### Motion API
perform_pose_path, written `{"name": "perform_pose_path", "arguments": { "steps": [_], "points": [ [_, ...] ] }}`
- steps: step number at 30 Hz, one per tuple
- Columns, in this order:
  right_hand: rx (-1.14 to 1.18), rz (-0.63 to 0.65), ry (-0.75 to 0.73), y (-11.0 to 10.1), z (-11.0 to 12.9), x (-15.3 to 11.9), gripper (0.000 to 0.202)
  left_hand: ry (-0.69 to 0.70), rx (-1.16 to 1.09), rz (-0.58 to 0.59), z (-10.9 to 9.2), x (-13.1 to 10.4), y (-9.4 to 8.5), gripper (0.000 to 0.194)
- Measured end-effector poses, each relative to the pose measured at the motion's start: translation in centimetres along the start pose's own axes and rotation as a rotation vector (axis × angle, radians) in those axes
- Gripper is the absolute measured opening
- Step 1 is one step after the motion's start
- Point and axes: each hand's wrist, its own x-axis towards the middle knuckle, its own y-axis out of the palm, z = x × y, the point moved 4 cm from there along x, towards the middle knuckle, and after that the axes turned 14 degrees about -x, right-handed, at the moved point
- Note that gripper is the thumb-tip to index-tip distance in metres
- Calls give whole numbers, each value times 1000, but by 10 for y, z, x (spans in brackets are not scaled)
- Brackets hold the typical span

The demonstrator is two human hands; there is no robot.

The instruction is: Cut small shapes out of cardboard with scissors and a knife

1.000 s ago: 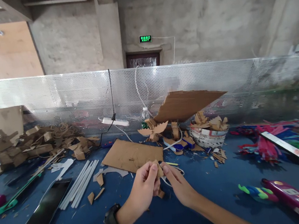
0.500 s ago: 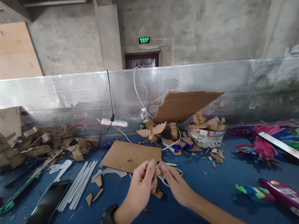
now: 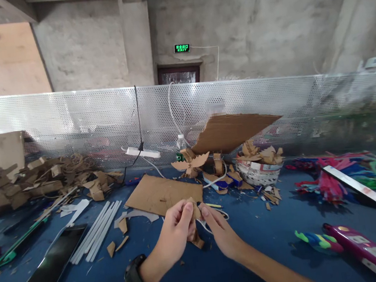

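Note:
In the middle of the head view, my left hand [image 3: 176,225] grips a small folded cardboard piece [image 3: 196,210] between thumb and fingers. Part of that piece pokes out below the fingers. My right hand [image 3: 223,231] is closed in a pinch right at the piece's right edge; a tiny dark bit shows at its fingertips, too small to name. Just beyond my hands lies a flat cardboard sheet [image 3: 163,193]. A white cord [image 3: 204,226] loops on the table behind my fingers.
Left lie a black tablet-like device [image 3: 50,268], white sticks [image 3: 98,231] and cardboard scraps [image 3: 111,248]. Behind stand a cardboard winged figure [image 3: 191,163], a bottle [image 3: 181,145] and a scrap-filled basket [image 3: 259,172]. A purple device [image 3: 371,248], a phone [image 3: 355,185] and colourful strands [image 3: 328,182] lie right.
The view has shifted slightly. My hands keep nearly the same pose around the cardboard piece, with no clear movement of anything else.

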Motion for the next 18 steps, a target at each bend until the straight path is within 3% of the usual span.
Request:
{"name": "perform_pose_path", "arguments": {
  "steps": [18],
  "points": [
    [3,19,-19,-3,3,0,61,-32,43,15,1,-1,1,64]
  ]
}}
